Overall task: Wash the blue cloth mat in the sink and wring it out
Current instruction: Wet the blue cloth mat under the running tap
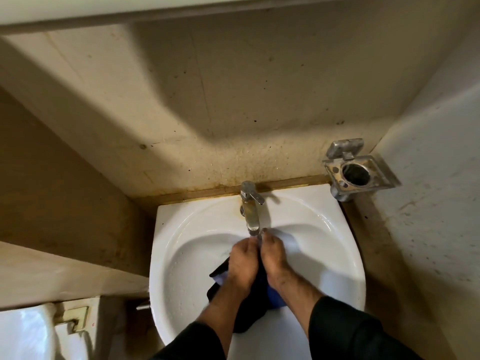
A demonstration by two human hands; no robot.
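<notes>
Under my left hand (242,263) and right hand (275,261), the mat (220,275) hangs bunched in the sink (181,255). Both grip it below the tap (250,216). I should rub folds together, keeping them low.

Counted: one white sink (181,229) at 6 o'clock; one metal tap (250,206) at its 12 o'clock rim; one blue cloth mat (220,278) in the bowl; two hands, left hand (242,263) and right hand (275,261), side by side over it; two dark sleeves (345,326) at 6 o'clock; one metal wall holder (357,172) at 3 o'clock.
</notes>
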